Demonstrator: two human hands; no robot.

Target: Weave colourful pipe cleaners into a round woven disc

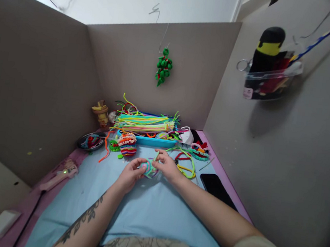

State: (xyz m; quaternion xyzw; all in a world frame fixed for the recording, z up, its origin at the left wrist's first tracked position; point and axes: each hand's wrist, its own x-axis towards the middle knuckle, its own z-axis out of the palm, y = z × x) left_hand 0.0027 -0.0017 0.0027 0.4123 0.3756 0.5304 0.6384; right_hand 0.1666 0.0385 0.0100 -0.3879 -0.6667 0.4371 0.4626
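Above the light blue cloth [135, 212], my left hand [129, 175] pinches a small coiled piece made of pastel pipe cleaners [148, 167], in turquoise, pink and lilac. My right hand [167, 167] is at its right side, thumb and forefinger closed on a pale green pipe cleaner end that stands up from the coil. Part of the piece is hidden behind the fingers. Just beyond my left hand sits a striped pipe cleaner piece [127, 144] in orange, red and blue. To the right of my right hand lie loose yellow and green pipe cleaners [188, 171].
A blue tray [156, 142] piled with pipe cleaners [143, 124] stands at the back. A phone [217, 189] lies right, a glue gun [61, 176] left, near a dark bowl [90, 142]. A green ornament [164, 67] hangs on the back panel; a clear bin [272, 83] hangs right.
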